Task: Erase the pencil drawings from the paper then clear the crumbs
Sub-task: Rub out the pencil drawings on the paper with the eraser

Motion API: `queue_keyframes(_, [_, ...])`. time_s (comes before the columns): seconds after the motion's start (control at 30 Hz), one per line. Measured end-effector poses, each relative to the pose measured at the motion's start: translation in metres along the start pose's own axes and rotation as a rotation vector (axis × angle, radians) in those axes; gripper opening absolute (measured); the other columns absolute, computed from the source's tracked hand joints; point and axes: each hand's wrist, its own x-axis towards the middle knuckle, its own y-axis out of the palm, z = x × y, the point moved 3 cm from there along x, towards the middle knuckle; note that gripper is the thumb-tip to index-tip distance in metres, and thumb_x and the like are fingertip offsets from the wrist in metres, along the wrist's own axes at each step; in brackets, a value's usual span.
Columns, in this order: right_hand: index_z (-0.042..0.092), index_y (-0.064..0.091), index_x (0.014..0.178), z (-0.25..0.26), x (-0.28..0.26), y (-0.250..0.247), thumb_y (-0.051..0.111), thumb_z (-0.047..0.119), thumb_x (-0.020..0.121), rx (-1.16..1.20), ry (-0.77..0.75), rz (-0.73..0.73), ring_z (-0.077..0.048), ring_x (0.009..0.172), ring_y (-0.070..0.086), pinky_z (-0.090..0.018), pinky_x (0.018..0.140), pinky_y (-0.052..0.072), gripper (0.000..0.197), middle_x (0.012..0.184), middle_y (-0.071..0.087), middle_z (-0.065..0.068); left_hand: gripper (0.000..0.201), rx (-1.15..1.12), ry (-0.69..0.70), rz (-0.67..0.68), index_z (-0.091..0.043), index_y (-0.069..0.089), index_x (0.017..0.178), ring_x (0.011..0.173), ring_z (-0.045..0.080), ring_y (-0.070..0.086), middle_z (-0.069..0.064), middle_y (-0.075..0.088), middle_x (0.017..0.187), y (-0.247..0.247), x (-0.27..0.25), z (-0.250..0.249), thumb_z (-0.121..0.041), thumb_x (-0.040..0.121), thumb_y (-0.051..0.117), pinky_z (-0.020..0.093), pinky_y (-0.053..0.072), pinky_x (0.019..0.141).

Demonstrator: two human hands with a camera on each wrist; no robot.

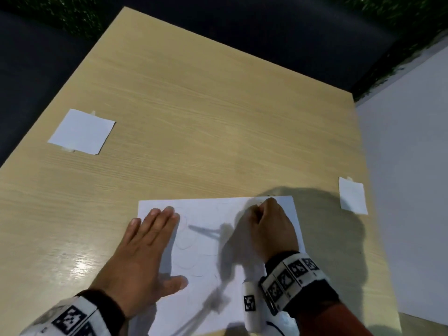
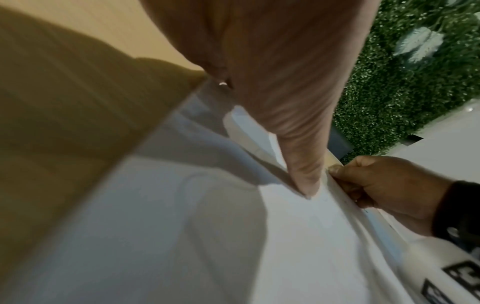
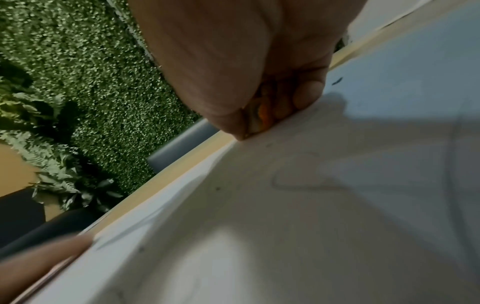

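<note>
The white rectangular sheet of paper (image 1: 208, 238) lay flat near the front edge of the pale wood-grain worktop (image 1: 194, 117). The left hand (image 1: 145, 248), fingers straight and spread, pressed its left side; the right hand (image 1: 271, 229) was curled around a small orange-tinted eraser (image 3: 262, 117) at the far edge. Short strokes toward that edge seemed wisest, lest the sheet buckle. Faint pencil circles (image 1: 186, 238) remained between the hands. Open worktop lay beyond for sweeping crumbs.
</note>
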Motion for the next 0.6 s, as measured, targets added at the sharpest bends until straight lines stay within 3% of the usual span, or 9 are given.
queue_keyframes(0.07, [0.015, 0.048, 0.086, 0.0, 0.002, -0.002, 0.044, 0.035, 0.093, -0.001, 0.006, 0.009, -0.022, 0.079, 0.058, -0.036, 0.071, 0.048, 0.021, 0.082, 0.058, -0.001, 0.119, 0.042, 0.002, 0.044, -0.01, 0.026, 0.155, 0.153, 0.014, -0.001, 0.001, 0.014, 0.165, 0.002, -0.005, 0.004, -0.085, 0.065, 0.045, 0.035, 0.002, 0.118])
queue_keyframes(0.13, [0.016, 0.048, 0.084, 0.009, -0.008, -0.001, 0.044, 0.037, 0.093, 0.038, -0.026, 0.026, -0.021, 0.078, 0.059, -0.032, 0.067, 0.044, 0.023, 0.081, 0.059, -0.001, 0.12, 0.052, 0.01, 0.047, -0.008, 0.025, 0.156, 0.153, 0.017, 0.0, 0.003, 0.013, 0.165, 0.006, -0.006, 0.003, -0.087, 0.067, 0.041, 0.038, 0.002, 0.118])
queue_keyframes(0.2, [0.019, 0.048, 0.082, 0.032, -0.027, 0.012, 0.043, 0.04, 0.093, 0.096, -0.161, 0.076, -0.016, 0.077, 0.056, -0.026, 0.065, 0.037, 0.024, 0.081, 0.057, 0.002, 0.124, 0.065, 0.001, 0.039, -0.007, 0.025, 0.155, 0.153, 0.018, 0.002, 0.004, 0.014, 0.164, 0.008, -0.005, 0.002, -0.09, 0.065, 0.04, 0.038, 0.001, 0.118])
queue_keyframes(0.33, [0.019, 0.053, 0.09, 0.078, -0.069, 0.059, 0.026, 0.043, 0.09, 0.01, -0.487, 0.204, -0.018, 0.094, 0.05, -0.028, 0.084, 0.039, 0.036, 0.093, 0.056, 0.0, 0.141, 0.087, -0.015, 0.093, -0.007, 0.026, 0.155, 0.152, 0.02, 0.007, 0.005, 0.017, 0.164, 0.009, -0.004, 0.001, -0.1, 0.051, 0.042, 0.037, 0.001, 0.118])
queue_keyframes(0.47, [0.016, 0.057, 0.086, 0.054, -0.049, 0.047, 0.036, 0.031, 0.093, -0.005, -0.405, 0.148, -0.022, 0.091, 0.052, -0.031, 0.081, 0.041, 0.026, 0.094, 0.057, -0.005, 0.145, 0.08, -0.037, 0.128, -0.007, 0.025, 0.156, 0.151, 0.022, 0.007, 0.005, 0.015, 0.165, 0.008, -0.003, 0.001, -0.1, 0.046, 0.045, 0.035, -0.003, 0.119])
queue_keyframes(0.53, [0.016, 0.05, 0.083, 0.027, -0.031, 0.027, 0.039, 0.031, 0.094, 0.034, -0.24, 0.095, -0.023, 0.081, 0.054, -0.032, 0.071, 0.042, 0.021, 0.087, 0.056, -0.003, 0.144, 0.073, -0.036, 0.14, -0.007, 0.024, 0.156, 0.151, 0.023, 0.008, 0.005, 0.014, 0.165, 0.007, -0.004, 0.001, -0.101, 0.048, 0.043, 0.035, -0.003, 0.119])
queue_keyframes(0.6, [0.016, 0.041, 0.08, 0.018, -0.023, 0.013, 0.038, 0.031, 0.095, 0.034, -0.189, 0.057, -0.023, 0.077, 0.054, -0.032, 0.066, 0.041, 0.021, 0.082, 0.052, -0.001, 0.143, 0.069, -0.036, 0.138, -0.006, 0.026, 0.155, 0.15, 0.024, 0.01, 0.006, 0.016, 0.164, 0.005, -0.004, 0.0, -0.102, 0.05, 0.04, 0.036, -0.003, 0.119])
